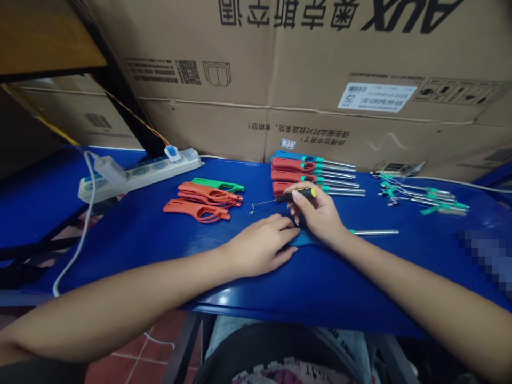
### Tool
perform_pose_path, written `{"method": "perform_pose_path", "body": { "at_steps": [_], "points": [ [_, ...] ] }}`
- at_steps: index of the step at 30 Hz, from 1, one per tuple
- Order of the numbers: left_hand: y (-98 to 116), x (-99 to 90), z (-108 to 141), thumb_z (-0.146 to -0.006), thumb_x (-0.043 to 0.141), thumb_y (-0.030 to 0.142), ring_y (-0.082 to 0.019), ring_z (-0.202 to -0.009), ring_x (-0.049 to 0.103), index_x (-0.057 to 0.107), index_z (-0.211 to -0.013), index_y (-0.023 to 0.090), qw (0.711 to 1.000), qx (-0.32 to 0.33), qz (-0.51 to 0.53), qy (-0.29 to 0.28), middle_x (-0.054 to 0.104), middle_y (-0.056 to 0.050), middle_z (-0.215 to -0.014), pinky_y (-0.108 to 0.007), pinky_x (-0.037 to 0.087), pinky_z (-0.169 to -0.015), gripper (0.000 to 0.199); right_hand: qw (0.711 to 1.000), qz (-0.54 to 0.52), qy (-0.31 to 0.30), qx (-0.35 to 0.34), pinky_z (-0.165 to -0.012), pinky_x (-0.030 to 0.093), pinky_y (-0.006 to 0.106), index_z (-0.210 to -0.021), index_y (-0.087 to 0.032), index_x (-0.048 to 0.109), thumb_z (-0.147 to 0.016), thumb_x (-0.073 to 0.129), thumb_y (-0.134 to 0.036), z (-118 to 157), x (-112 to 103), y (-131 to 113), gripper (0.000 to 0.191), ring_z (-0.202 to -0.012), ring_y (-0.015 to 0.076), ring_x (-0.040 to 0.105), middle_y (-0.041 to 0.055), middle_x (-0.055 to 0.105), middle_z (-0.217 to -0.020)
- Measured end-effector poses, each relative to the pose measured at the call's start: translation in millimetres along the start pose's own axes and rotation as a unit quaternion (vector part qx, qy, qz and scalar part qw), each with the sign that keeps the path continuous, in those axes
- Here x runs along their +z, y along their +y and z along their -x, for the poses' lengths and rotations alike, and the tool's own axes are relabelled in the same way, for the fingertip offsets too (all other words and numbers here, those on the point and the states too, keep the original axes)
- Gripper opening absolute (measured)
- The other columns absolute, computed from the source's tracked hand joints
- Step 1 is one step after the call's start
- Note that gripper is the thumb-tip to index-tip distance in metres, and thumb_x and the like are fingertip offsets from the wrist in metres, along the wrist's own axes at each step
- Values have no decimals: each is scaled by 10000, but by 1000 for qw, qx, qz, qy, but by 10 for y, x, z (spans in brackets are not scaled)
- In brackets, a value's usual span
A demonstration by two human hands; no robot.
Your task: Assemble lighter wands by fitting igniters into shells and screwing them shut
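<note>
A blue long-nosed lighter (307,239) lies flat on the table in front of me, its metal tube pointing right. My left hand (260,246) rests on its handle end with curled fingers. A screwdriver (285,198) with a black and yellow handle is pinched in my right hand (320,216), above the lighter. Its thin shaft points left, and its tip is at a few tiny screws (252,213) on the table; whether it touches one I cannot tell. My right hand and wrist hide part of the lighter.
Orange handle shells (196,209) and a green shell (218,185) lie left. Several lighters with red handles (294,176) and a blue-handled lighter (294,156) lie behind my right hand. Metal tubes with wires (434,200) lie right. A power strip (150,172) and large carton (200,122) stand behind.
</note>
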State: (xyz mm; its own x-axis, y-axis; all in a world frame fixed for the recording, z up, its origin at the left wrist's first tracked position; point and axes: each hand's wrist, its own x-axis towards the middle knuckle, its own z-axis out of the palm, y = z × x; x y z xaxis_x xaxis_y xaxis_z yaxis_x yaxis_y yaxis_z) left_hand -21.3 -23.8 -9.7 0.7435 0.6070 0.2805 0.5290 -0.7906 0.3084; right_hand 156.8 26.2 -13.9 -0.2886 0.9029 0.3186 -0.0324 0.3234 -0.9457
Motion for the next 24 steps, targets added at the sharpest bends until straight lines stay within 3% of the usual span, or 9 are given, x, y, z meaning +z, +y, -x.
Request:
{"method": "perform_pose_path", "body": {
  "at_steps": [24],
  "points": [
    [-13, 7, -4, -986, 574, 267, -285, -1108, 603, 652, -1270, 96, 1000, 4, 5, 4, 662, -157, -1178, -429, 544, -996, 341, 998, 32, 3, -55, -479, 491, 230, -1023, -229, 642, -946, 634, -461, 32, -1, 14, 245, -528, 102, 556, -24, 605, -703]
  ]
}}
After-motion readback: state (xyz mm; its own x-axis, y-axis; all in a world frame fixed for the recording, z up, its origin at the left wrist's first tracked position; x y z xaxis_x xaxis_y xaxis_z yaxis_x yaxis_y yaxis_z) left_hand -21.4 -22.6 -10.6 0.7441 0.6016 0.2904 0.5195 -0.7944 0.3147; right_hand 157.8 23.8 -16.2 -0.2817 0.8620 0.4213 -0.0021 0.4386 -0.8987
